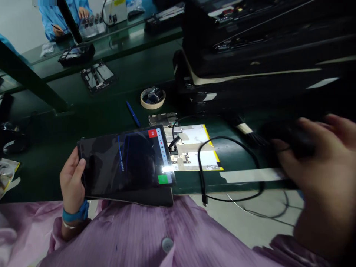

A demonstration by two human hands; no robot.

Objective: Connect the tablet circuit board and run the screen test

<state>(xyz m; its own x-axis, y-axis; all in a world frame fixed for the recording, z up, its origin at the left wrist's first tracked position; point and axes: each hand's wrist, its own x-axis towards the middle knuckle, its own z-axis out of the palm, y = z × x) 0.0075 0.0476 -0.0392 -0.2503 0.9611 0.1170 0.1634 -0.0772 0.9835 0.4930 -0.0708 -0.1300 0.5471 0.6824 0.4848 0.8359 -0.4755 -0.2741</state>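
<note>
Your left hand (71, 178) is closed on the left short edge of the tablet (125, 163), thumb laid on the glass border and fingers curled underneath, so one hand carries the whole slab. I judge that grip thin for so wide a thing: seat the edge deeper in the palm and hold the thumb off the lit area. The tablet hangs over your lap at the near edge of the bench (250, 176), with a dark plate showing under its near side. Its long axis runs left to right, rising a little to the right. The screen faces up at you, and the lit strip of icons sits along the right short edge. Just past that edge, on the bench, lies an opened device (191, 146) with a yellow-bordered panel. A black cable (200, 167) loops from it over the bench edge, so watch that the loop does not snag the tablet's corner. Further right lies a brush (249, 133). Your right hand (319, 167) is blurred, with its fingers curled round a dark object (294, 139) that I cannot identify.
</note>
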